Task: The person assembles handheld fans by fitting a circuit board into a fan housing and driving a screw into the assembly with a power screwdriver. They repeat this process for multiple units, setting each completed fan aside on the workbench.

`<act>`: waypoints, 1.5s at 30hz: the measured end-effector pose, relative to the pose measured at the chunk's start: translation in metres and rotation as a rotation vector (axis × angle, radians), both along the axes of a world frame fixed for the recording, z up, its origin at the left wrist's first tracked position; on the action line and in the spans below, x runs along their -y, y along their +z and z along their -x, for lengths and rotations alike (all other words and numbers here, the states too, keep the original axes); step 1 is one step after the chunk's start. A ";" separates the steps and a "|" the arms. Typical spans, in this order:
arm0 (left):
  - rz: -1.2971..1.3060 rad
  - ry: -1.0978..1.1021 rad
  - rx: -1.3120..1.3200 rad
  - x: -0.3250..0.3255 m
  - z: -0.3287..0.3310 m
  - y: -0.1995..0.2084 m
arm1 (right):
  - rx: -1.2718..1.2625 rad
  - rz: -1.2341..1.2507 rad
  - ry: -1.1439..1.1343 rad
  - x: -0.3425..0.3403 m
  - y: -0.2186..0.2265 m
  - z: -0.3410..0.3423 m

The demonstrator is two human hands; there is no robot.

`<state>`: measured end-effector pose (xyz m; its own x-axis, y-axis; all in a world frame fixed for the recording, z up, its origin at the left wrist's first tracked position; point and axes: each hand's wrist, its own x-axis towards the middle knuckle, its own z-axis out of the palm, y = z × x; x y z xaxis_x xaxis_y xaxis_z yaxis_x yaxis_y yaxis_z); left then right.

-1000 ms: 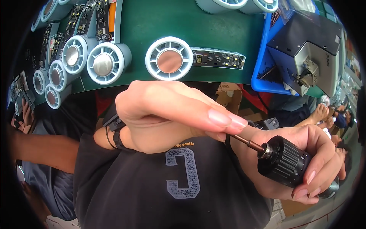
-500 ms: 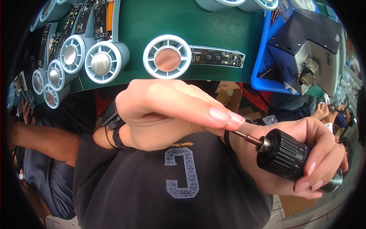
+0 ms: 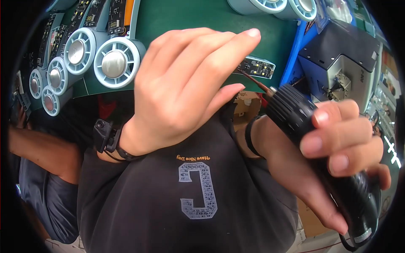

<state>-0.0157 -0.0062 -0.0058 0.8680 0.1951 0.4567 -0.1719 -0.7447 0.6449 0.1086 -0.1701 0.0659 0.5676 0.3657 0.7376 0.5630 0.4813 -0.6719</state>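
My right hand [image 3: 337,139] is wrapped round a black electric screwdriver [image 3: 293,114]. Its thin brown bit [image 3: 256,80] slants up and left, with the tip over the circuit board [image 3: 256,67] set in a light-blue handle; I cannot tell whether it touches a screw. My left hand [image 3: 185,80] reaches across this part with fingers stretched and thumb apart. The round head and the left end of the board are hidden beneath it. Close by on the left lies another light-blue device with a ringed head and a silver disc [image 3: 114,64].
Several similar devices crowd the left of the green table [image 3: 168,17], and more round heads [image 3: 270,5] sit at the far edge. On the right, a black-topped metal machine [image 3: 337,50] stands in a blue tray [image 3: 291,63]. Another person's arm [image 3: 46,158] is at the left.
My left hand has left the bit and moved up over the light-blue part, its fingers spreading. The screwdriver has swung its bit up and left, toward the board.
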 end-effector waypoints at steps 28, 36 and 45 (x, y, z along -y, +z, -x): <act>0.111 0.101 0.102 0.005 -0.005 -0.017 | 0.136 0.237 0.222 -0.037 -0.023 -0.001; 0.174 0.067 0.203 -0.002 -0.007 -0.030 | 0.010 0.215 0.189 -0.039 -0.025 -0.006; 0.283 0.083 0.190 0.002 -0.011 -0.018 | 0.036 0.218 -0.037 -0.028 -0.021 -0.013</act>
